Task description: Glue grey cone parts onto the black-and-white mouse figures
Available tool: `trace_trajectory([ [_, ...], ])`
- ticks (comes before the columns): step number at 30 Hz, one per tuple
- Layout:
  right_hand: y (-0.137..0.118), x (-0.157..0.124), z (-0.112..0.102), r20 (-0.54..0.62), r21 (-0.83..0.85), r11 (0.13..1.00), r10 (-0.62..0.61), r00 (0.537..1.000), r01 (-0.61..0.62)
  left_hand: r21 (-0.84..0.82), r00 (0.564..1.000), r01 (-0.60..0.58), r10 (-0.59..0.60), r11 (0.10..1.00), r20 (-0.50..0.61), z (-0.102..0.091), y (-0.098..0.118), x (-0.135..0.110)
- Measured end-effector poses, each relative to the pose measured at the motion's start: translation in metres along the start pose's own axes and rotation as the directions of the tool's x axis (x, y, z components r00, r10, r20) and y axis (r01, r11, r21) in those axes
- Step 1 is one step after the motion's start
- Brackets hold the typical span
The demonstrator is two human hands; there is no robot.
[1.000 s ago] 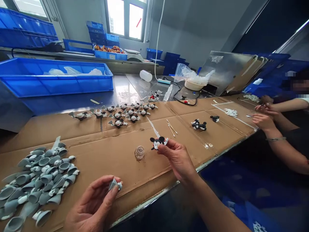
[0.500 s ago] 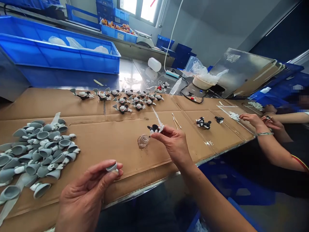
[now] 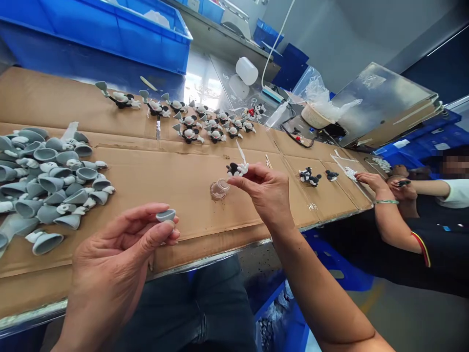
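Note:
My left hand is closed, thumb and fingers pinching a small grey cone-shaped piece above the front of the cardboard. To its left lies a pile of grey cone pieces, several with white gloved hands attached. My right hand pinches a black-and-white mouse figure between thumb and forefinger. A thin white pointed thing rises by those fingertips; whether it is held I cannot tell. Just below the figure sits a small clear dish. Behind stand rows of mouse figures bearing grey cones.
Brown cardboard covers the bench. At the right are loose mouse figures and a co-worker's hand by small white parts. Farther back are a blue crate, a white bottle and a basket with plastic bags.
The view has tilted down, so the bench sits higher in the picture. Both hands still hold the same pieces, in nearly the same places over the cardboard.

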State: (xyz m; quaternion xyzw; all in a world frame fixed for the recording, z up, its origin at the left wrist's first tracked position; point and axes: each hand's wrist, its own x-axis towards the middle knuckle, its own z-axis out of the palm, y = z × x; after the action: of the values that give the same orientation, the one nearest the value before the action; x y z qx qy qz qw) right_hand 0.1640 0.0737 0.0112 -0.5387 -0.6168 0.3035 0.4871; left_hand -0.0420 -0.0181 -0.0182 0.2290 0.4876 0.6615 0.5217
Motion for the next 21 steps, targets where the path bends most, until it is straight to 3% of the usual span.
trace_trajectory([
  [21,-0.0007,0.001,0.0031,-0.004,-0.08,0.994,-0.075,0.997,0.075,-0.064,0.996,-0.078,0.081,0.995,0.033,0.0021,0.0005,-0.0001],
])
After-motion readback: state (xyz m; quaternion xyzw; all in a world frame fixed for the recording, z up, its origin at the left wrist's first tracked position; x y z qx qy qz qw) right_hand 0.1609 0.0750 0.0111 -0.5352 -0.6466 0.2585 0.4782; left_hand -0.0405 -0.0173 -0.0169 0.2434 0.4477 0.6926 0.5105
